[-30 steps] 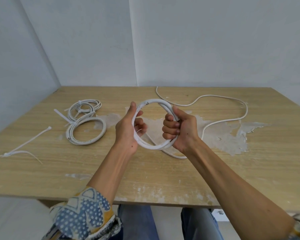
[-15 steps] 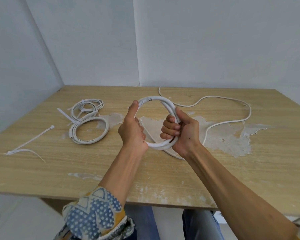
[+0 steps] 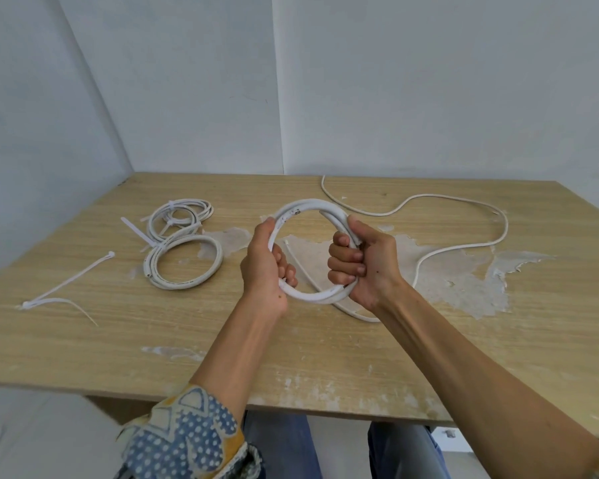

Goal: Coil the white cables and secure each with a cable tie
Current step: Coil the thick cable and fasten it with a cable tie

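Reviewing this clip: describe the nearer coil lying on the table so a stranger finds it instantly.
On the wooden table, look left of the left hand, where two white coils lie. The nearer coil is the one closer to the person: one wide, open ring, unlike the smaller bunched loops of the farther coil.

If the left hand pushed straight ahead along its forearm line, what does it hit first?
Probably nothing near: the left hand, gripping the coil, points over the table toward the loose cable at the far edge, then the wall. Depth is unclear.

White cable coil between both hands
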